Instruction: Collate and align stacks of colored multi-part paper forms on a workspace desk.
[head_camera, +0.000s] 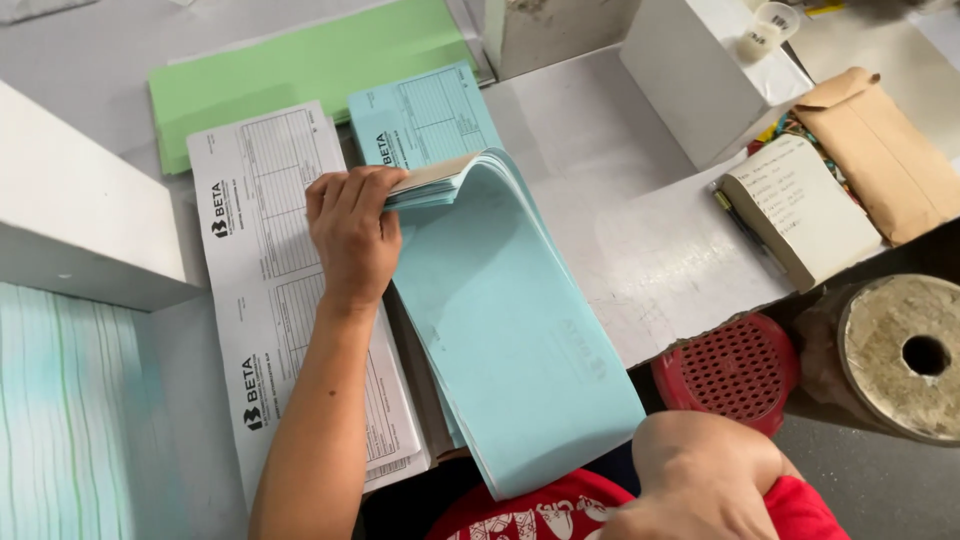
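The left hand (352, 232) lies palm down on the bench (600, 150), its fingers curled over the folded edge of a stack of blue forms (500, 320). The fingertips are tucked under the lifted sheets, so how many sheets they pinch cannot be told. The lifted blue sheets arch over to the right and hang past the near edge of the bench, their printed side mostly turned away and only faintly showing through. Beneath them, the upper end of the blue stack lies flat with its ruled grid in view.

The right hand is hard to make out: only a bent wrist or forearm (700, 470) shows at the bottom edge, against a red garment (540, 510), and whether that hand is open or closed cannot be told.

Just left of the blue stack lies a stack of white forms (270, 200), partly covered by the left forearm. A stack of green sheets (300, 70) lies behind both, its far end cut off. To the right sit a handwritten notepad (800, 205), with a pen half hidden along its edge, a brown envelope (885, 150), a red perforated stool (735, 370) partly under the bench, and a round spool (905, 355) cut off by the frame.
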